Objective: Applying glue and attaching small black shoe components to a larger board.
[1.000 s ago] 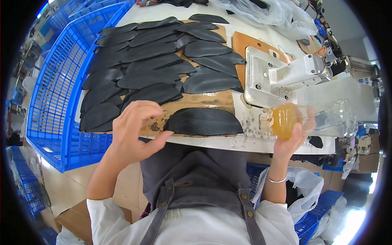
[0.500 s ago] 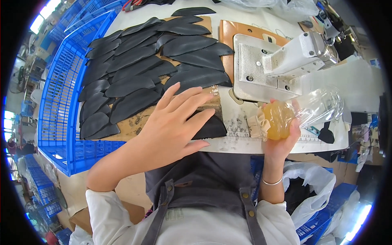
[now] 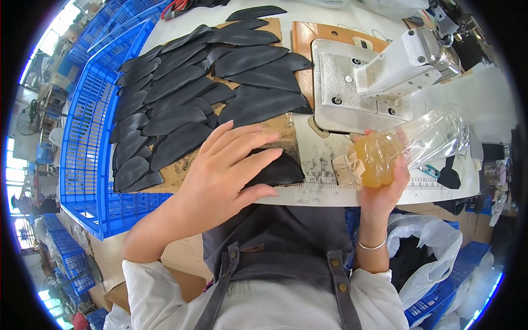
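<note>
head view: right hand [image 3: 383,198] curls round a bottle [image 3: 437,132], tipped so liquid [image 3: 378,159] pools mouthward; open-fingered left hand [image 3: 220,173], seemingly empty, spans a black piece [image 3: 284,170], perhaps steadying it.

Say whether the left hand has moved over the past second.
Yes: the left hand moved right, toward the white machine; first at the left end of the nearest black piece, it now hides that end.

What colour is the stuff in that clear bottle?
The stuff in the bottle is amber yellow, clearest in the head view.
</note>
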A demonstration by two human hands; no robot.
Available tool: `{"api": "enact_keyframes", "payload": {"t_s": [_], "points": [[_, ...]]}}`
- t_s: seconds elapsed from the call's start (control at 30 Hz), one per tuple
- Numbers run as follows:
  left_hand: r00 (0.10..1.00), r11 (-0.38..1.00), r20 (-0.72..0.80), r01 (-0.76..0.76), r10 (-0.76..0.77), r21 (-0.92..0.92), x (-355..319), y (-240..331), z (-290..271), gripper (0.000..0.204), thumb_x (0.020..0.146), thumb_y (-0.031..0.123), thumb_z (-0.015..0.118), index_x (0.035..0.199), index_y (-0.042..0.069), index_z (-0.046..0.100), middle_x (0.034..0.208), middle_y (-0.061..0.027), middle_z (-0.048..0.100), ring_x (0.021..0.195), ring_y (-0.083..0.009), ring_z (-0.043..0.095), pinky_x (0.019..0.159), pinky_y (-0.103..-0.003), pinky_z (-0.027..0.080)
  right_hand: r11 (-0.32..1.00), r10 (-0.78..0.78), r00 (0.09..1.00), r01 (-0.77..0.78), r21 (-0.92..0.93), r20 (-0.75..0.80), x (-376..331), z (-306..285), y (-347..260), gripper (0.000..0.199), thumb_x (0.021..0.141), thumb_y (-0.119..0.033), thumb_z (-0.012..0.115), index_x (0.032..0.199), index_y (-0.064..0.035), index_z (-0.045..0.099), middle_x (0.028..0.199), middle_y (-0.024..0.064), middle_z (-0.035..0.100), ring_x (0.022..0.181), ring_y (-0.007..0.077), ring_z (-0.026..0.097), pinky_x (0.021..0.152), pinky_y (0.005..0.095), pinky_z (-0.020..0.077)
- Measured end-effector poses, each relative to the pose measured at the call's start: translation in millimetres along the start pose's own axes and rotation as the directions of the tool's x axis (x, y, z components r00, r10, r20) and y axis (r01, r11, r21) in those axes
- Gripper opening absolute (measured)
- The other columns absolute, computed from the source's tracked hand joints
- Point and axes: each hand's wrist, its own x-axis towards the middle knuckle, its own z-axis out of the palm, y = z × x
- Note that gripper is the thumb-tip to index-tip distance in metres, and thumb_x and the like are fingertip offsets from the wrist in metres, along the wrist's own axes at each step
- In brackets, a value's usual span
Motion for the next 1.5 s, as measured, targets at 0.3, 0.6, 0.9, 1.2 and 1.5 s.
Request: {"api": "enact_keyframes", "payload": {"t_s": [0.3,0.6,0.9,1.2,1.5], "points": [[0.995,0.983,-0.028,0.095,-0.1,-0.156,7,-1,2,0.037,0.068,0.015,0.073,0.101,0.005,0.06,0.119,-0.0099,0.054,0.113,-0.028,0.049,0.096,-0.042,0.035,1.0,0.002,1.0,-0.002,-0.004,-0.004,2,1,-1,0.059,0.086,-0.039,0.044,0.133,-0.0056,0.03,0.115,0.0257,0.05,0.102,0.0352,0.056,0.088,0.0416,0.0453],[0.966,0.921,-0.124,0.171,-0.227,-0.35,-12,-11,-4,0.015,0.07,0.002,0.069,0.077,0.004,0.056,0.115,-0.0128,0.055,0.102,-0.0233,0.053,0.088,-0.033,0.04,0.992,0.065,0.995,-0.073,0.103,0.077,-1,-1,2,0.057,0.088,-0.039,0.042,0.133,-0.0056,0.032,0.12,0.0253,0.048,0.106,0.0356,0.053,0.092,0.0434,0.0422],[0.467,0.537,-0.486,-0.028,-0.738,-0.843,-96,-79,-71,0.007,0.082,0.009,0.063,0.087,0.007,0.059,0.08,0.0021,0.057,0.075,-0.0033,0.053,0.07,-0.018,0.041,0.985,0.062,0.994,-0.075,0.155,0.088,-2,-13,2,0.054,0.089,-0.037,0.041,0.133,-0.0071,0.033,0.123,0.0249,0.046,0.11,0.0338,0.05,0.096,0.0428,0.0396],[0.679,0.794,-0.733,0.422,0.043,0.437,-74,-195,-114,0.01,0.073,0.013,0.067,0.075,0.005,0.062,0.085,-0.0085,0.062,0.081,-0.0255,0.058,0.075,-0.035,0.044,0.993,0.055,0.998,-0.058,0.1,0.04,-1,-5,2,0.053,0.089,-0.036,0.04,0.132,-0.0053,0.034,0.121,0.0245,0.048,0.11,0.0325,0.051,0.096,0.0418,0.0399],[0.73,0.734,-0.506,0.633,-0.459,0.247,-66,-242,-84,0.018,0.069,0.024,0.072,0.07,0.008,0.063,0.086,-0.0072,0.06,0.088,-0.0269,0.054,0.079,-0.037,0.042,0.997,0.037,0.998,-0.04,0.072,0.041,0,-12,3,0.053,0.09,-0.036,0.039,0.131,-0.0045,0.035,0.121,0.024,0.048,0.11,0.0323,0.051,0.096,0.0419,0.0404]]}}
